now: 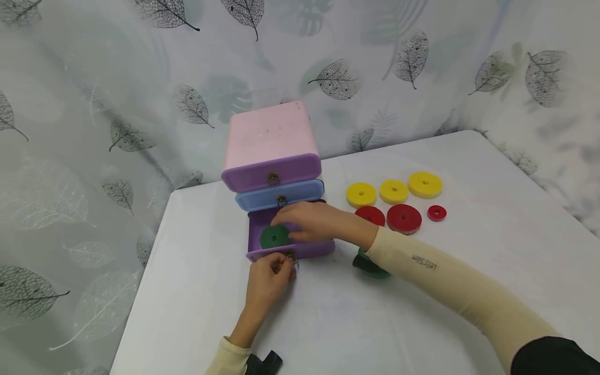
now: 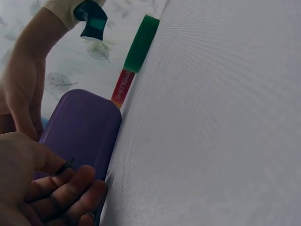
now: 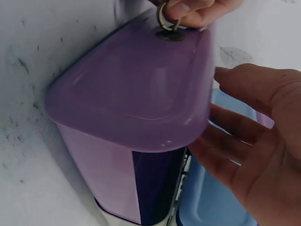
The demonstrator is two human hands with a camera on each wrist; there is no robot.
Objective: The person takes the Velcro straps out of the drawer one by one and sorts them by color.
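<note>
A small drawer chest (image 1: 268,130) has its purple bottom drawer (image 1: 255,232) pulled out. A green disc (image 1: 274,236) with a centre hole lies inside it. My left hand (image 1: 268,281) pinches the ring pull (image 3: 162,18) on the drawer's front between thumb and finger. Over the drawer, beside the green disc, is my right hand (image 1: 307,219). Its fingers are spread and loosely bent, holding nothing, in the right wrist view. The drawer front (image 2: 84,125) stands upright in the left wrist view, the left hand (image 2: 51,188) before it.
Several yellow discs (image 1: 394,191) and red discs (image 1: 404,219) lie on the white table (image 1: 197,291) right of the chest. Another green disc (image 1: 378,274) is partly hidden under the right forearm. The blue middle drawer (image 1: 258,199) juts out slightly. A leaf-patterned curtain (image 1: 281,57) hangs behind.
</note>
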